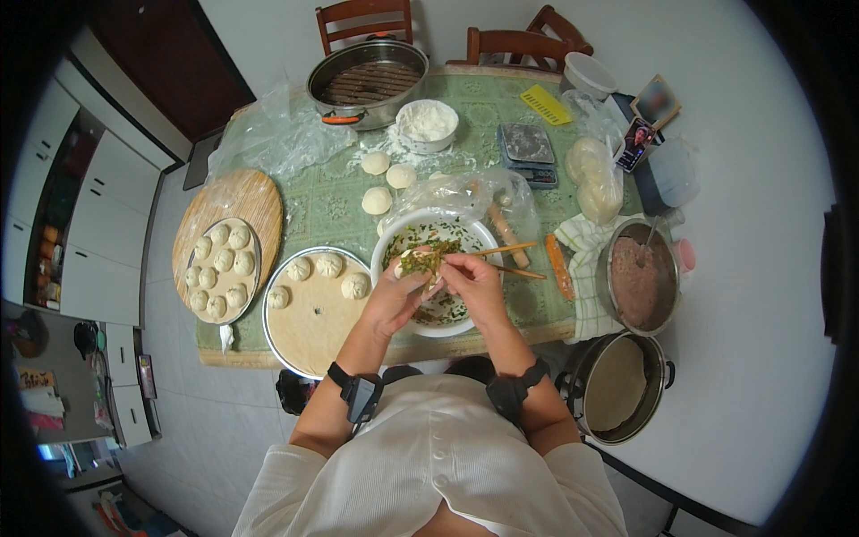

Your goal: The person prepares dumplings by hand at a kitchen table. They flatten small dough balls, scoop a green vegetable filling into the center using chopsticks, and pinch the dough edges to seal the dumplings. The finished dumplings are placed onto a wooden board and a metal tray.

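Above a white bowl (493, 245) of chopped green filling, my left hand (394, 295) cradles a dough wrapper (407, 263) heaped with green filling (433, 260). The fingers of my right hand (475, 282) pinch the wrapper's right edge. Two wooden chopsticks (507, 248) rest in the bowl and stick out over its right rim. Left of the bowl, a round tray (315, 342) lined with cloth or paper bears several pleated buns (329, 265). Behind the bowl, round dough pieces (376, 201) lie on the tablecloth, some partly under a clear plastic bag (456, 191).
A smaller tray of buns (223, 260) sits on a woven round board (262, 201) at left. Behind are a steamer pot (368, 84), a flour bowl (427, 125) and a kitchen scale (527, 151). At right are a rolling pin (508, 235), a meat bowl (637, 275) and a lined pot (621, 389).
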`<state>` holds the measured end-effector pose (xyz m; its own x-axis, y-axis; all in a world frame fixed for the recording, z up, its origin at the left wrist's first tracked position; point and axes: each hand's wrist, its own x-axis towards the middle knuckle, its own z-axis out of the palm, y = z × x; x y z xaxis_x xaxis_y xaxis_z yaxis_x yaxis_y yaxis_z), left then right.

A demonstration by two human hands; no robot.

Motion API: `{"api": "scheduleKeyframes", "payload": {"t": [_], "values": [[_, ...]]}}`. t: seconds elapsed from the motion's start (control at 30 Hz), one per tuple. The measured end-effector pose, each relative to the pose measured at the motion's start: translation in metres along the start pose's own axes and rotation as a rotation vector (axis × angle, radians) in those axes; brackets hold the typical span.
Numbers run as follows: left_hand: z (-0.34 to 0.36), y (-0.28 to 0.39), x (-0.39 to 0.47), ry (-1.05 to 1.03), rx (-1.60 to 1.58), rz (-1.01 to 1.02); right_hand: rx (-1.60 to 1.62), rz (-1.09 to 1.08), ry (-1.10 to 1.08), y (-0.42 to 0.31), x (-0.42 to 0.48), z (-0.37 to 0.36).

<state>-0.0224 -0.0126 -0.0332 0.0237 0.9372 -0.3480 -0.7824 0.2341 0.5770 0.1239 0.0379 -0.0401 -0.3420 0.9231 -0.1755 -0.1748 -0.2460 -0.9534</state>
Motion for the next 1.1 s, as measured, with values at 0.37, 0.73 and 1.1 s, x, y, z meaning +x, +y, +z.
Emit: {"api": "scheduleKeyframes", "payload": {"t": [0.37, 0.73, 1.1], "values": [[0.002, -0.002, -0.002, 0.009, 0.056, 0.054, -0.283, -0.428, -0.023, -0.002, 0.002, -0.004], [0.005, -0.001, -0.003, 0.010, 0.150, 0.013, -0.290, -0.438, -0.082, -0.011, -0.001, -0.003], [0.007, 0.000, -0.005, -0.036, 0.288, -0.014, -0.228, -0.241, -0.104, -0.016, 0.000, -0.004]]}}
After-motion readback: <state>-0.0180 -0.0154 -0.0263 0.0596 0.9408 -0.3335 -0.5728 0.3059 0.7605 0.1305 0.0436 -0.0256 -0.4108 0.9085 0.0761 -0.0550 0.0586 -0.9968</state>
